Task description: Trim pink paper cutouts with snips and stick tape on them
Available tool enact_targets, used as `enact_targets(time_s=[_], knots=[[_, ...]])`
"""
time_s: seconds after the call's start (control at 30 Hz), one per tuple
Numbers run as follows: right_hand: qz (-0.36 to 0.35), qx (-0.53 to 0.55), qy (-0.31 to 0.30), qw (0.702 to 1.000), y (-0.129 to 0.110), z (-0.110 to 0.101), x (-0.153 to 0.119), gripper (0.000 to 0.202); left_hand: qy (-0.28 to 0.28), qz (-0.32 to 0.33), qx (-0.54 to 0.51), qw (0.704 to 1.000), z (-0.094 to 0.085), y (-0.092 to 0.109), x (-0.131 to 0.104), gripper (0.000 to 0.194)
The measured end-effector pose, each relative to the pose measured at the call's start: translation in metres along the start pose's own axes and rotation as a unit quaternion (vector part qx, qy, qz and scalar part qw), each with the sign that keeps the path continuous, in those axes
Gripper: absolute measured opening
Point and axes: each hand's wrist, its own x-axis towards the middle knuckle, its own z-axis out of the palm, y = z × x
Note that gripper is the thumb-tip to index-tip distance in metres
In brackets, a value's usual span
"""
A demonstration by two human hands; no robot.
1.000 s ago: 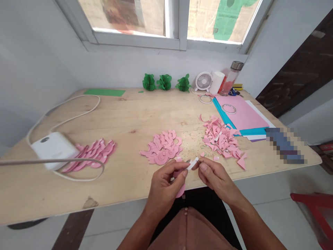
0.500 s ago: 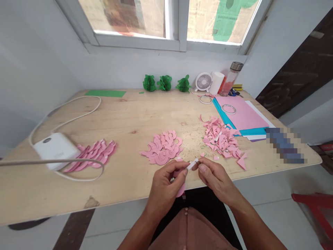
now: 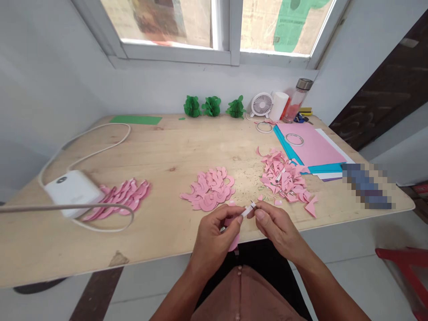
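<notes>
Pinched between the thumb and fingers of my left hand is a curved pink paper cutout, partly hidden by the hand. A narrow white strip, like double-sided tape, sticks out from those fingertips toward the right. My right hand is closed at the strip's far end, thumb against forefinger. A tiny dark tip shows there, too small to name. Just beyond my hands lies a pile of curved pink cutouts. To its right is a heap of pink paper scraps.
A white power bank with a cable rests beside more pink cutouts. Several green paper ornaments, a small fan and a glass bottle stand along the wall. Coloured sheets with a tape roll lie right.
Almost nothing differs. Both hands keep the same grip around the white strip, with only a very slight shift.
</notes>
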Motion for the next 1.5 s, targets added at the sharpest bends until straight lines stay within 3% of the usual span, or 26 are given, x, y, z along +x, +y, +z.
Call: enact_targets(time_s=[1.0, 1.3, 1.5], knots=[[-0.008, -0.094, 0.065, 0.993, 0.0035, 0.0023, 0.0017, 0.036, 0.014, 0.008, 0.021, 1.000, -0.0018, -0.0071, -0.0026, 0.016], [0.013, -0.002, 0.032, 0.999, 0.0039, 0.0044, 0.0002, 0.037, 0.036, 0.022, 0.022, 0.999, -0.0034, -0.0037, -0.0045, 0.020], [0.014, 0.059, -0.002, 0.998, 0.0011, 0.0056, -0.0003, 0.036, 0.022, 0.021, 0.021, 0.999, -0.0035, -0.0043, -0.0046, 0.020]])
